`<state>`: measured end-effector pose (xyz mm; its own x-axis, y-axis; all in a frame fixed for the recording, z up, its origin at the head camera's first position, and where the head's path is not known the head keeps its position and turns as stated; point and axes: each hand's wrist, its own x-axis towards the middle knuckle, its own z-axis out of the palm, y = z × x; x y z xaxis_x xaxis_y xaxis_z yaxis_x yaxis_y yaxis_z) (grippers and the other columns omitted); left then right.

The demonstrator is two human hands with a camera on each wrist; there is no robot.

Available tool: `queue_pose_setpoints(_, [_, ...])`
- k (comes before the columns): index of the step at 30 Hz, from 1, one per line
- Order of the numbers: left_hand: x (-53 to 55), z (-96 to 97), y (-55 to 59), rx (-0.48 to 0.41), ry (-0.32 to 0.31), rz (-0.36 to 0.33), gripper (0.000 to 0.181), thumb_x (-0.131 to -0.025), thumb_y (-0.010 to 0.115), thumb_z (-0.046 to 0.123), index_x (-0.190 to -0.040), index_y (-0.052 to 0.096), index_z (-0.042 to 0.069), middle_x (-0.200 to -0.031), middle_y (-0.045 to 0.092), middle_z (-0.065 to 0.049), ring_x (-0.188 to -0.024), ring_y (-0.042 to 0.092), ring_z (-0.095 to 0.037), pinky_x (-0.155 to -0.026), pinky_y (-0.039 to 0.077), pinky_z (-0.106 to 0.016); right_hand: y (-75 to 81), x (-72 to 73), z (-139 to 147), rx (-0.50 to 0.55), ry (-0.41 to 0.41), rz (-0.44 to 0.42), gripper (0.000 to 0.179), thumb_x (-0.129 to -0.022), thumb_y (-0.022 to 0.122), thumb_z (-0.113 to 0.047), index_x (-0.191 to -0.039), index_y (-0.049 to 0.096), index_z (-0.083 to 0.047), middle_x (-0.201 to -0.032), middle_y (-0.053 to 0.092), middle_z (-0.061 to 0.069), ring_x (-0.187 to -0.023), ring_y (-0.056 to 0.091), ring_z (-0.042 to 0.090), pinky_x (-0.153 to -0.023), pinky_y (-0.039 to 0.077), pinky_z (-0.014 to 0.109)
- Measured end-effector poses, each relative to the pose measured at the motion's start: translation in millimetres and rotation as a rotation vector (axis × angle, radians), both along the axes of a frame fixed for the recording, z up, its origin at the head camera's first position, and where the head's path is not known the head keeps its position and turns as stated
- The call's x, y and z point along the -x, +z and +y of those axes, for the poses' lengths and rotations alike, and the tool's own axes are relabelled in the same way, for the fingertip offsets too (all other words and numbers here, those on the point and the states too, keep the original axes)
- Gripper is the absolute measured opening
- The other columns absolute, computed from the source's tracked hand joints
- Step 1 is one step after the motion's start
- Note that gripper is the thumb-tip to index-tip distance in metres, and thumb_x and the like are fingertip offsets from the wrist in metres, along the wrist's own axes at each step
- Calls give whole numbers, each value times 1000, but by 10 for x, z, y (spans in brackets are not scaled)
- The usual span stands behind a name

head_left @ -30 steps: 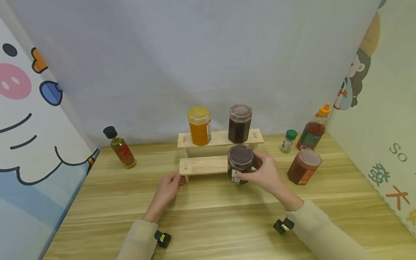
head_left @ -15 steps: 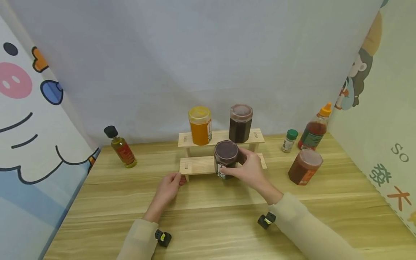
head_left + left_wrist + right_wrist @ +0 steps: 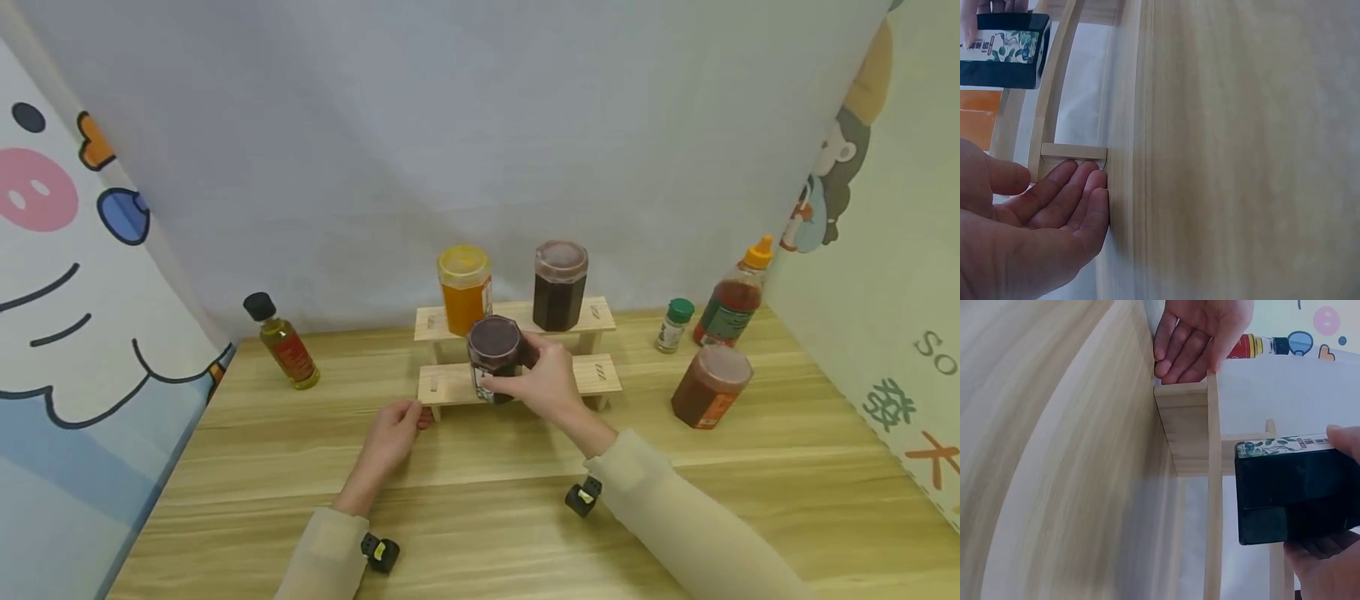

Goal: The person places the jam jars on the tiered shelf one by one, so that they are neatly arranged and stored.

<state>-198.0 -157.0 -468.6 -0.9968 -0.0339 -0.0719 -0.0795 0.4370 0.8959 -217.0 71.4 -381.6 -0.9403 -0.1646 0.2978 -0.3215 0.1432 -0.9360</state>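
The dark, many-sided jar with a pale, leaf-patterned label is in the right hand, the thumb on its near side and the fingers round the back. It hangs just above the left-middle part of the lower step of a pale wooden two-step rack; the right wrist view shows a gap under its base, so its setting-down is not yet done. The left hand holds the left end of that step, thumb at the board and bent fingers underneath, apparently to steady it.

Behind, on the upper step, two jars already stand upright and apart: a yellow-lidded orange jar and a dark jar with a frosted lid. That part looks done.

Off the rack, on the wood-grain tabletop, four things are unshelved: a red-brown faceted jar, a small green-capped shaker and an orange-tipped red sauce bottle to the right, and a black-capped oil bottle to the left. Whether these count as work left, I cannot tell.
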Motion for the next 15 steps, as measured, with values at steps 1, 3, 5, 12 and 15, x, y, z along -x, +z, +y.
queue_pose_setpoints(1, [-2,0,3,1,0,-2,36,-104,41,19,-107,67,-5,-101,67,-12,-94,63,-26,-88,48,-43,-7,2,-12,4,-1,-4,63,-65,85,4,-122,59,7,-115,63,18,-108,60,26,-91,48,39])
queue_pose_setpoints(3, [-4,-2,5,3,0,-4,36,-104,41,20,-108,67,-4,-101,67,-11,-94,64,-26,-88,48,-43,-21,6,-34,11,0,-11,64,-65,85,5,-123,58,7,-116,63,18,-109,59,26,-91,47,40])
queue_pose_setpoints(5, [-5,-7,6,5,0,-6,36,-104,41,20,-108,67,-4,-101,67,-11,-94,64,-26,-88,48,-42,-36,14,-57,13,3,-11,65,-65,85,5,-124,57,7,-116,63,19,-109,59,26,-91,48,38])
queue_pose_setpoints(12, [10,-20,-3,2,3,-4,36,-104,41,20,-107,67,-4,-100,67,-11,-94,64,-25,-86,49,-41,-264,184,-145,22,-11,1,69,-63,89,-3,-125,58,1,-115,64,12,-108,60,20,-91,48,34])
queue_pose_setpoints(15, [11,-7,-6,2,4,6,36,-104,41,19,-105,67,-5,-98,68,-11,-93,64,-26,-86,49,-42,-343,245,-177,-2,-30,10,69,-63,90,-7,-124,59,-1,-114,64,9,-107,60,18,-90,49,33])
